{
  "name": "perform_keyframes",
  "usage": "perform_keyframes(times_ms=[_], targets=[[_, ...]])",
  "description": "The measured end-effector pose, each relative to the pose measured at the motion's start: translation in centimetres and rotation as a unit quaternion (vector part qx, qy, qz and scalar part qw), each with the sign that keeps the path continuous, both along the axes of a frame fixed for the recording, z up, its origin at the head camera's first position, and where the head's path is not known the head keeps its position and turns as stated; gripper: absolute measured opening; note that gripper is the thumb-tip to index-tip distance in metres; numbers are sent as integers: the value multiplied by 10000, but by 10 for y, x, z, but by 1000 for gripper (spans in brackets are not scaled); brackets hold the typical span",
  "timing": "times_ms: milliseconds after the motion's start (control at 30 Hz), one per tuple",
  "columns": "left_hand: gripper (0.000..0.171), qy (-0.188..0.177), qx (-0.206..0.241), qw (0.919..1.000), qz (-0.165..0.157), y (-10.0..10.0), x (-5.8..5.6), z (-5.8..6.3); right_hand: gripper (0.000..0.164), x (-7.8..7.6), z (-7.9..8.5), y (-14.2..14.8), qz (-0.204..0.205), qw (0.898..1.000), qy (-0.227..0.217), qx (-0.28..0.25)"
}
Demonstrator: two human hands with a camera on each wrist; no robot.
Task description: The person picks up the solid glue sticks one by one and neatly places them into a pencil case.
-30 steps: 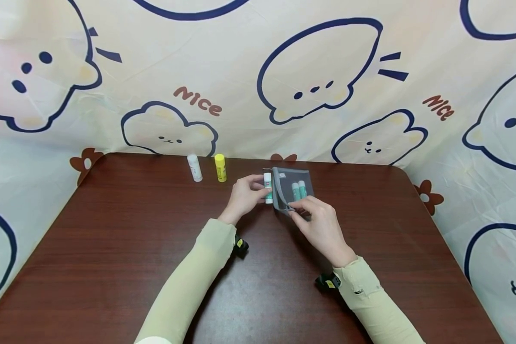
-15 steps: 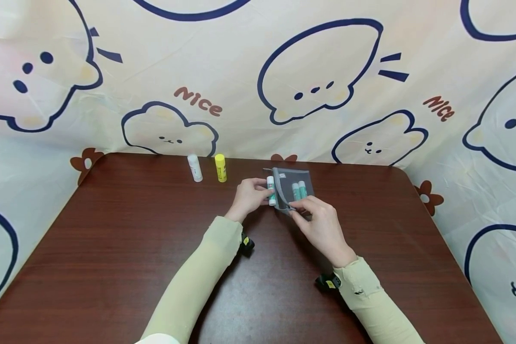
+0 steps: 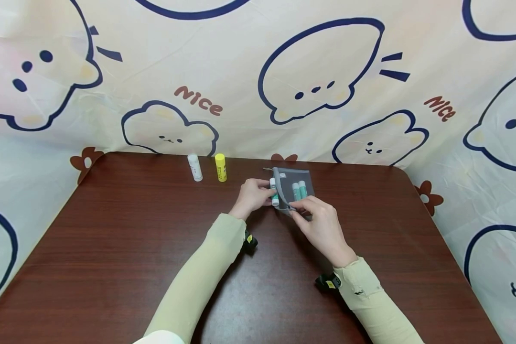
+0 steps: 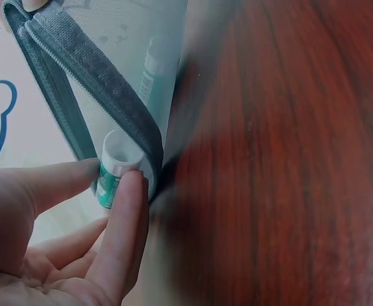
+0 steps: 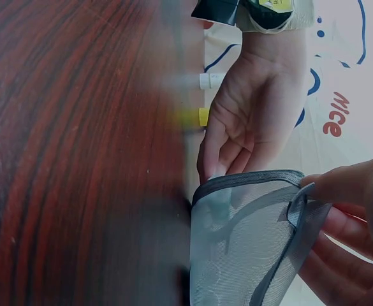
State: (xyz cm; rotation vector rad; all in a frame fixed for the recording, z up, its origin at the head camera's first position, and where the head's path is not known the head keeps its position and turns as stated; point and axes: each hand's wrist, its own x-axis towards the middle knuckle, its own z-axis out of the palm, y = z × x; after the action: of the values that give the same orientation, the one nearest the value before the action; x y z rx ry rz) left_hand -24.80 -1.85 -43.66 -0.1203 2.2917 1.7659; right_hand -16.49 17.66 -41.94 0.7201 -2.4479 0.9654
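Between the thumb and fingers of my left hand [image 3: 251,197] is a green and white glue stick [image 3: 274,193]. In the left wrist view, this glue stick [image 4: 112,172] has its white end inside the parted zip mouth of a grey mesh zip pouch [image 4: 103,83]. My right hand [image 3: 321,227] pinches the near corner of the pouch mouth, by the zip; the right wrist view shows the mesh pouch [image 5: 250,236] lifted at that corner. Two similar glue sticks [image 3: 302,188] show through the mesh, lying side by side inside the pouch.
A white glue stick [image 3: 195,168] and a yellow glue stick [image 3: 220,168] stand near the back edge of the dark brown table [image 3: 124,229], left of the pouch. Behind the table hangs a printed cloth [image 3: 241,129].
My left hand has moved slightly right, carrying the glue stick from beside the pouch into its mouth. My right hand and the two standing glue sticks have stayed in place.
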Motion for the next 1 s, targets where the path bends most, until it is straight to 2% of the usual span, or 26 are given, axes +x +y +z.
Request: perform_keyframes(times_ms=[400, 767, 1000], targets=[[36, 0, 107, 9999, 20, 0, 1, 2, 21, 0, 1, 0, 1, 10000, 80, -39], [40, 218, 120, 9997, 39, -11, 1, 5, 21, 0, 2, 1, -24, 10000, 8, 2], [39, 452, -92, 9989, 116, -18, 3, 7, 21, 1, 2, 1, -21, 10000, 36, 16]])
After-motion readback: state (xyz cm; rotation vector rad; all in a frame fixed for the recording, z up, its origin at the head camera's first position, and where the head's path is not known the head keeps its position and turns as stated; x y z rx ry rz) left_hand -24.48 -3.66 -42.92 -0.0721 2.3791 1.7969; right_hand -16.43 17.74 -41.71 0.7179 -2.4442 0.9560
